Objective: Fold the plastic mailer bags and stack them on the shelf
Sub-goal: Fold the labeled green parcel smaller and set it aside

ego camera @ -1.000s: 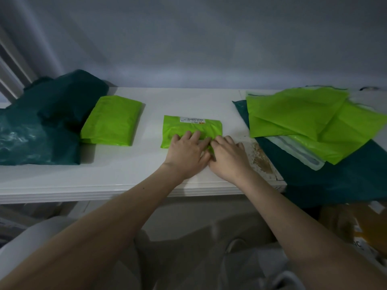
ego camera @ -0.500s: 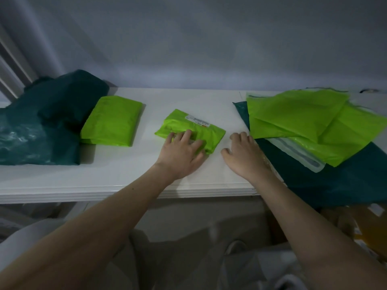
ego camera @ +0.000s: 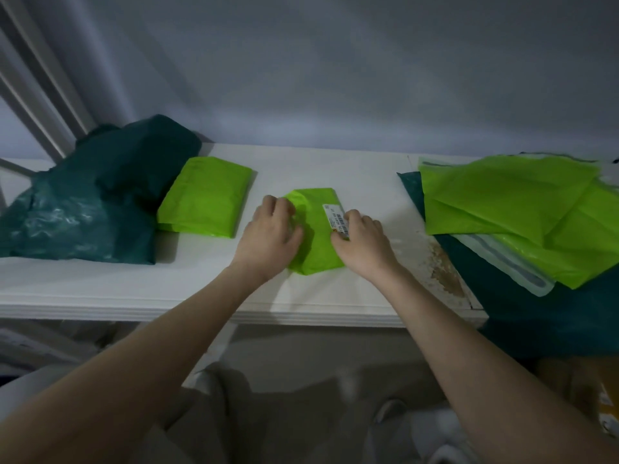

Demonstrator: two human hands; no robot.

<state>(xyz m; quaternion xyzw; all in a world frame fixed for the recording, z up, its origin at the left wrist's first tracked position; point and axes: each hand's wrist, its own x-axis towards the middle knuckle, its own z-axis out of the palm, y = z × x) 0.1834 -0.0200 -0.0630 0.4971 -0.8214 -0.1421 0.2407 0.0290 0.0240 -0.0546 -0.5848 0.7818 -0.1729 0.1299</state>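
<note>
A folded lime-green mailer bag (ego camera: 315,229) with a white barcode label lies lengthwise on the white shelf (ego camera: 100,286), between my hands. My left hand (ego camera: 271,236) grips its left edge with curled fingers. My right hand (ego camera: 363,244) rests on its right edge, fingers over the label. To the left lies a stack of folded green mailers (ego camera: 206,205). Unfolded green mailers (ego camera: 516,209) are piled at the right on a dark teal bag (ego camera: 549,313).
A crumpled dark teal plastic bag (ego camera: 90,202) covers the shelf's left end. A grey wall rises behind the shelf. A worn brown patch (ego camera: 445,276) marks the shelf's right corner. Below the shelf are pale bundles and a cardboard box (ego camera: 579,386).
The folded green mailer has been turned a quarter turn, from lying sideways to lying lengthwise. My right hand came back onto it and my left hand shifted to its left edge.
</note>
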